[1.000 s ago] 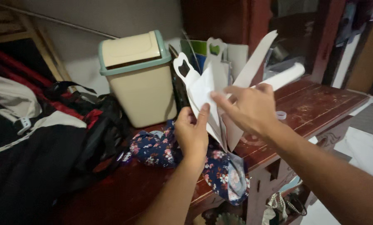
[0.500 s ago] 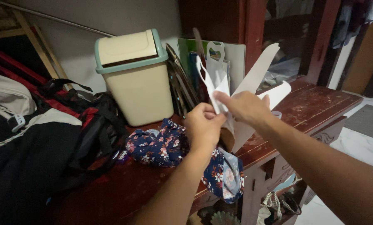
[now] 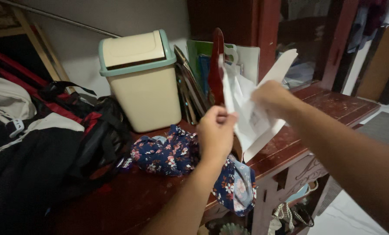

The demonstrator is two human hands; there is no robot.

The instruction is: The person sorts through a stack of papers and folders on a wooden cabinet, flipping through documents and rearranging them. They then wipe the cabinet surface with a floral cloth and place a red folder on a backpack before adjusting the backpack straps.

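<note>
My left hand (image 3: 217,132) is closed around the lower end of a flat dark red piece (image 3: 215,67) that stands upright in front of the papers. My right hand (image 3: 273,99) grips white cut-out paper sheets (image 3: 250,115), pulling them to the right, away from the red piece. More white card strips (image 3: 281,65) stick up behind the hand. Both hands hover over a dark red wooden table (image 3: 329,109), just right of a cream swing-lid bin with a green rim (image 3: 138,78).
A navy floral cloth (image 3: 172,154) lies under my hands and hangs over the table's front edge. Black and red bags (image 3: 51,148) fill the left. Green and white folders (image 3: 242,56) lean behind the papers against a dark wooden cabinet (image 3: 264,26).
My right hand has drawn the white sheets to the right, which bared the dark red piece in my left hand. My left hand stayed in nearly the same place.
</note>
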